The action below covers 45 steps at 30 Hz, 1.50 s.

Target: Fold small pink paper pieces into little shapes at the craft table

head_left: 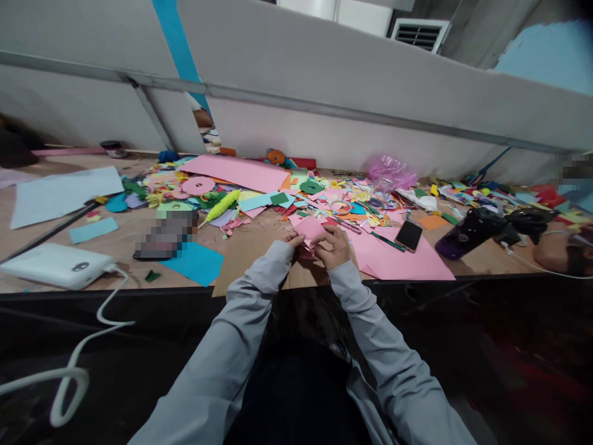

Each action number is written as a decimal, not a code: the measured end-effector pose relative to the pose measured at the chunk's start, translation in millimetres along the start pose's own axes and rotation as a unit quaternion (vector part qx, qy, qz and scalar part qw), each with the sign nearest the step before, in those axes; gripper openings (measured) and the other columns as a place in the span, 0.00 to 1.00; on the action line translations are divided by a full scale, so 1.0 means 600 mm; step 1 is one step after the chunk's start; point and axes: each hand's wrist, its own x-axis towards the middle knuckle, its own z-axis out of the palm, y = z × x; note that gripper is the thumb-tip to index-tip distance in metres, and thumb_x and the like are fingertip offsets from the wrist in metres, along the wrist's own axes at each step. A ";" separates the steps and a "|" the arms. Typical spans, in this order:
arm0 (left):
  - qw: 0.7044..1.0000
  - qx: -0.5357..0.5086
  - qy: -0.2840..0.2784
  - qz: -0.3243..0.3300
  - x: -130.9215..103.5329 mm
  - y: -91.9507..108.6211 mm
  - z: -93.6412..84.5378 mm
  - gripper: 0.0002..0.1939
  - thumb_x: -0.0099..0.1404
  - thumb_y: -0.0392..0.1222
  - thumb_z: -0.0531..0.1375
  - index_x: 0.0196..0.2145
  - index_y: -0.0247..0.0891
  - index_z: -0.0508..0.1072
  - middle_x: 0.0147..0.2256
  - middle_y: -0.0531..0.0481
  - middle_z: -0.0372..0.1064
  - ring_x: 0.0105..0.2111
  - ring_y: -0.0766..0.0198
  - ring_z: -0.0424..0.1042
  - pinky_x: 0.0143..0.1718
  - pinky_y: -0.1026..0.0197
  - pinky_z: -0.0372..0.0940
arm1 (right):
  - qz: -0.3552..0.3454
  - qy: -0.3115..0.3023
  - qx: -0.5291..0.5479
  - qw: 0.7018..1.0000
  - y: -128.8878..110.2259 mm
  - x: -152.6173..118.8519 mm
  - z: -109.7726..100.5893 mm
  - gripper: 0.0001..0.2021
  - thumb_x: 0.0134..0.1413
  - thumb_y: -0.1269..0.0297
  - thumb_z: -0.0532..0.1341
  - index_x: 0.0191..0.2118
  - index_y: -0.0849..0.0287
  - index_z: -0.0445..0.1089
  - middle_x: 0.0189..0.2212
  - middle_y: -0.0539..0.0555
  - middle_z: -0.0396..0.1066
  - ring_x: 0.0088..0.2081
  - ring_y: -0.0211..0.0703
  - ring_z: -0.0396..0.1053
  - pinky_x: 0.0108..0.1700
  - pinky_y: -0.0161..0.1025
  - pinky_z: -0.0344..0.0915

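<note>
Between my two hands, just above the table's front edge, is a small piece of pink paper (309, 230). My left hand (293, 240) pinches its left side. On the other side, my right hand (334, 246) has its fingers bent and closed on the paper's right edge. Under and beside them lie a sheet of brown cardboard (248, 256) and a large pink sheet (398, 262). Right of my right hand, a dark pen (388, 241) rests on the pink sheet near a black phone (408, 236).
Colourful paper scraps (324, 198) cover the table's middle. At left are a white power bank (60, 266) with a cable, a blue sheet (197, 262) and a lime-green yarn bundle (223, 207). A dark purple bottle (466, 235) lies at right. A white partition (296, 127) stands behind.
</note>
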 end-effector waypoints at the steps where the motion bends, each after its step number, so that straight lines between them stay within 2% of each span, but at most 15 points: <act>1: 1.000 -0.001 -0.003 -0.001 0.000 -0.001 -0.001 0.17 0.41 0.50 0.69 0.21 0.36 0.69 0.17 0.50 0.69 0.19 0.59 0.70 0.27 0.55 0.67 | -0.001 -0.004 0.001 1.000 -0.001 0.000 0.000 0.09 0.40 0.77 0.63 0.28 0.56 0.75 0.41 0.54 0.66 0.47 0.47 0.65 0.51 0.44 0.61; 5: 1.000 -0.003 -0.001 0.003 0.003 -0.004 -0.002 0.20 0.37 0.52 0.70 0.23 0.36 0.71 0.17 0.50 0.70 0.20 0.59 0.71 0.27 0.55 0.68 | 0.000 -0.012 -0.002 1.000 -0.006 0.000 -0.001 0.08 0.41 0.75 0.65 0.30 0.56 0.75 0.40 0.55 0.68 0.48 0.47 0.66 0.51 0.43 0.62; 10: 1.000 0.000 0.024 -0.001 0.002 -0.007 0.003 0.22 0.34 0.53 0.71 0.24 0.36 0.72 0.19 0.49 0.72 0.22 0.58 0.72 0.30 0.54 0.68 | 0.031 0.004 -0.002 1.000 -0.014 0.002 -0.005 0.02 0.45 0.66 0.67 0.28 0.57 0.74 0.34 0.54 0.71 0.46 0.47 0.66 0.49 0.43 0.62; 15: 1.000 0.004 -0.009 -0.008 -0.008 -0.006 0.004 0.23 0.36 0.52 0.71 0.29 0.35 0.74 0.20 0.50 0.73 0.21 0.60 0.72 0.30 0.55 0.69 | 0.061 0.003 0.008 0.998 -0.021 0.006 -0.008 0.03 0.47 0.67 0.64 0.25 0.58 0.71 0.28 0.52 0.71 0.35 0.42 0.67 0.41 0.39 0.63; 21: 0.998 0.026 -0.041 -0.033 -0.014 -0.004 -0.001 0.26 0.41 0.53 0.70 0.36 0.35 0.75 0.21 0.49 0.74 0.26 0.58 0.76 0.32 0.57 0.70 | 0.109 0.018 0.043 0.993 -0.020 0.006 -0.007 0.02 0.44 0.68 0.63 0.25 0.59 0.70 0.24 0.50 0.69 0.30 0.40 0.65 0.34 0.37 0.61; 28: 0.998 0.010 -0.042 -0.047 -0.016 -0.004 0.002 0.24 0.41 0.52 0.71 0.34 0.35 0.75 0.23 0.49 0.75 0.23 0.62 0.74 0.32 0.59 0.70 | 0.139 0.028 0.068 0.988 -0.012 0.008 -0.003 0.04 0.42 0.66 0.63 0.23 0.58 0.67 0.22 0.49 0.68 0.28 0.39 0.64 0.32 0.37 0.62; 36: 0.996 0.062 -0.051 -0.038 -0.017 0.003 0.002 0.23 0.42 0.52 0.71 0.33 0.33 0.75 0.21 0.51 0.74 0.22 0.63 0.73 0.31 0.61 0.69 | 0.157 0.014 0.095 0.983 -0.008 0.005 0.000 0.06 0.42 0.62 0.63 0.25 0.58 0.67 0.22 0.49 0.68 0.27 0.39 0.64 0.31 0.37 0.62; 39: 0.997 0.048 -0.053 -0.030 -0.019 0.003 0.003 0.22 0.43 0.50 0.70 0.33 0.34 0.75 0.23 0.50 0.75 0.23 0.63 0.74 0.32 0.59 0.70 | 0.163 0.020 0.125 0.979 -0.007 0.004 0.000 0.09 0.41 0.62 0.64 0.29 0.59 0.68 0.26 0.50 0.69 0.29 0.39 0.65 0.32 0.37 0.63; 43: 0.997 0.051 -0.053 -0.008 -0.018 -0.001 0.004 0.19 0.46 0.47 0.69 0.34 0.35 0.74 0.25 0.51 0.75 0.23 0.64 0.73 0.32 0.59 0.70 | 0.184 0.004 0.235 0.954 0.000 0.006 -0.001 0.26 0.38 0.63 0.67 0.48 0.58 0.64 0.32 0.51 0.72 0.31 0.40 0.69 0.34 0.38 0.66; 45: 0.997 0.059 -0.043 0.002 -0.013 -0.003 0.004 0.19 0.46 0.47 0.69 0.34 0.36 0.74 0.24 0.52 0.74 0.22 0.65 0.72 0.31 0.60 0.70 | 0.209 -0.014 0.278 0.937 0.006 0.007 0.000 0.29 0.36 0.63 0.68 0.49 0.58 0.63 0.32 0.51 0.72 0.32 0.42 0.70 0.36 0.39 0.67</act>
